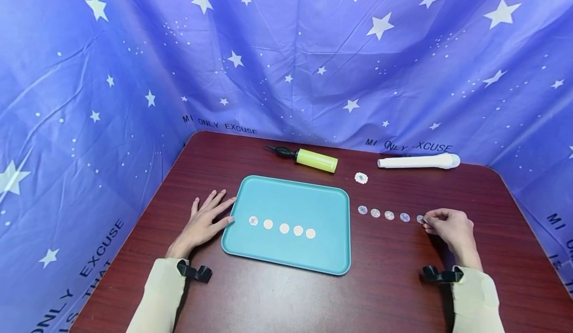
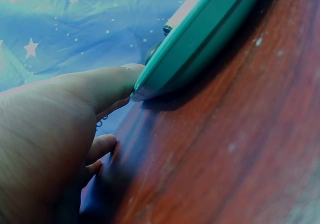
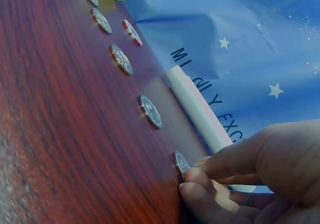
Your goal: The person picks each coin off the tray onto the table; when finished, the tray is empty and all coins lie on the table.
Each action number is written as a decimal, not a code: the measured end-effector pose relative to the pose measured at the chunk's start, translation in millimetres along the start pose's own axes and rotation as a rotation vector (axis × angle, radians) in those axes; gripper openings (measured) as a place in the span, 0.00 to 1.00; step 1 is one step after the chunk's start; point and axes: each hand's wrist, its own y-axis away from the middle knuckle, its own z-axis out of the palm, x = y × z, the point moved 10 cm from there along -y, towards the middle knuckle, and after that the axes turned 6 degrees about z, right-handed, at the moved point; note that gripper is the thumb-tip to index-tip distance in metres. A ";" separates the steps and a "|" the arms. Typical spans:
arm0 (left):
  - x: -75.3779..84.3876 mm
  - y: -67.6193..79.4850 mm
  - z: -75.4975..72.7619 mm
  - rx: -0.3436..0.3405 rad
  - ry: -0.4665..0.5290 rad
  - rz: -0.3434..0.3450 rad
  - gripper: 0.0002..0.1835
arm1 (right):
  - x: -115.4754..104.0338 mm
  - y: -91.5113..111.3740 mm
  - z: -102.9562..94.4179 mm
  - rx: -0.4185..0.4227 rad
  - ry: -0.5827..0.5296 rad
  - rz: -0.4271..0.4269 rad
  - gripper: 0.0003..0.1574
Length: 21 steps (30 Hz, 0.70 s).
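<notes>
My left hand lies at the left edge of the teal tray. Its fingers are spread and fairly straight, with the thumb touching the rim, as the left wrist view also shows. On the tray runs a row of several small discs: a patterned silvery disc at the left, the others plain and pale. Right of the tray, several coin-like silvery discs form another row on the table. At that row's right end, my right hand pinches the last coin-like disc between thumb and fingertips; part of it is hidden.
A yellow-green hand pump with a black nozzle lies behind the tray. Near it are a white chip with a scalloped-looking edge and a long white wand-like object. A blue starry curtain borders the brown table.
</notes>
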 end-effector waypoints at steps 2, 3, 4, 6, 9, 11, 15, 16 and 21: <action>0.2 -0.3 0.3 -0.002 -0.001 0.001 0.31 | -0.6 0.5 -0.1 -0.002 0.002 -0.002 0.15; 0.2 -0.4 0.4 -0.002 -0.001 0.001 0.31 | -1.2 0.9 -0.2 -0.002 0.004 -0.003 0.16; 0.3 -0.4 0.5 -0.003 -0.001 0.001 0.31 | -2.0 1.3 -0.5 -0.001 0.005 -0.005 0.16; 0.3 -0.4 0.7 -0.003 -0.001 0.001 0.31 | -5.5 2.6 -1.2 0.005 0.009 -0.016 0.16; 0.4 -0.3 0.7 -0.002 0.001 0.002 0.31 | -14.7 5.7 -2.3 0.017 0.010 -0.043 0.16; 0.5 -0.3 0.6 -0.002 0.001 0.003 0.31 | -23.2 8.3 -2.8 0.026 0.008 -0.064 0.17; 0.6 -0.4 0.1 0.001 -0.001 0.003 0.31 | -42.0 14.4 -1.6 0.031 -0.005 -0.106 0.17; 0.5 -0.4 0.0 0.001 -0.002 0.004 0.31 | -46.7 16.0 -1.0 0.033 -0.003 -0.117 0.17; -0.9 -0.7 0.5 0.001 -0.005 0.003 0.31 | -69.9 24.6 6.3 0.026 -0.013 -0.181 0.17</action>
